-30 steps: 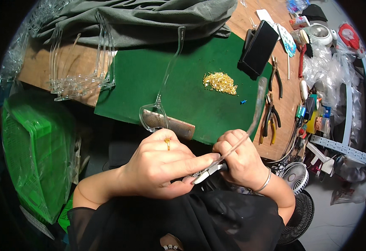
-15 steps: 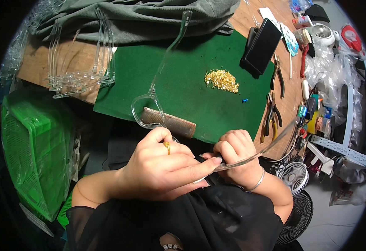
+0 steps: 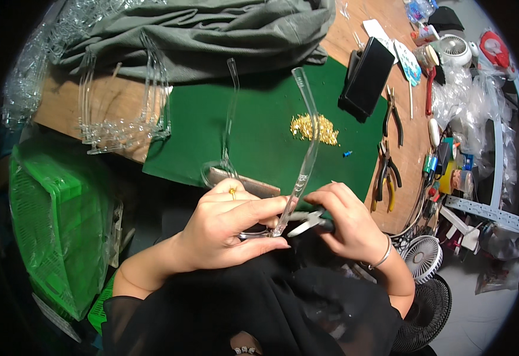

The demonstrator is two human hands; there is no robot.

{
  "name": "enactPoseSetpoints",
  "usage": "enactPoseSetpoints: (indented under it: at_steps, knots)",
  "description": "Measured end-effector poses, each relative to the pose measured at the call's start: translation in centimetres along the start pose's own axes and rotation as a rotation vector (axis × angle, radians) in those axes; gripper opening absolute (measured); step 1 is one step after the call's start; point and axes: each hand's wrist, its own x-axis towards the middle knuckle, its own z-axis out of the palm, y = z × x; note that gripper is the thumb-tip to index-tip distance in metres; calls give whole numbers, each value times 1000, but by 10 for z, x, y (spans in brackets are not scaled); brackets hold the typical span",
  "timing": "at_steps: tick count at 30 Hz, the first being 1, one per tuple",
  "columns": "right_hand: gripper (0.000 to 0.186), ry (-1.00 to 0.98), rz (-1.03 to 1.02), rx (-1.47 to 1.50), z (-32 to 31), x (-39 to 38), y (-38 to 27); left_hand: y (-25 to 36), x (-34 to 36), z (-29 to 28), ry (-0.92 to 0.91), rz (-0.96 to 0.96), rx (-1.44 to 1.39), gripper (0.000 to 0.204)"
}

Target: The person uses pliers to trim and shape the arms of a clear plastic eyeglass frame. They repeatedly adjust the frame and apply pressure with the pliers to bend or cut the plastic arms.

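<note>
My left hand [image 3: 227, 222] is closed on a clear plastic eyeglass frame [image 3: 311, 157]. One temple rises from the hinge beside my fingertips, and the other stretches away over the green mat [image 3: 182, 127]. My fingers hide most of the frame's front. In my right hand [image 3: 349, 222], close beside, is a pair of pliers [image 3: 308, 224] with pale metal jaws; their tips lie near the hinge, but I cannot tell whether they touch it. A ridged metal block [image 3: 244, 181] lies at the mat's near edge, partly behind the frame. Beyond is a pile of tiny gold pieces [image 3: 324, 132].
More clear eyeglass frames [image 3: 126, 133] stand at the left beside grey cloth [image 3: 200, 38]. A black phone-like device [image 3: 367, 80], a blue piece [image 3: 347, 153] and two pliers [image 3: 384, 175] lie to the right. A green crate [image 3: 64, 231] stands lower left, a white fan [image 3: 420, 258] lower right.
The near temple has swung from pointing right to standing up and away from me. My right hand has opened out a little, and the pliers' jaws now show.
</note>
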Motion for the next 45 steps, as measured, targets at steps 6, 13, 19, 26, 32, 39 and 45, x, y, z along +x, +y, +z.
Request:
enactPoseSetpoints:
  at_steps: [6, 13, 19, 26, 32, 39, 45]
  knots:
    - [55, 227, 94, -328, 26, 22, 31, 1, 11, -3, 52, -52, -112, 53]
    - [51, 261, 94, -328, 41, 26, 42, 6, -10, -19, 138, -179, -418, 52]
    - [14, 396, 358, -57, 20, 47, 58, -1, 3, -2, 191, -181, -403, 54]
    - [18, 438, 317, -212, 41, 64, 71, -5, -2, -5, 175, -189, -531, 48]
    - [14, 411, 352, -14, 36, 58, 72, -4, 1, -8, 123, -153, -391, 51]
    - [17, 410, 280, -158, 44, 61, 70, -2, -1, -8, 59, -137, -329, 55]
    - [18, 472, 258, -238, 51, 65, 68, 2, 0, 4, 73, -133, -325, 58]
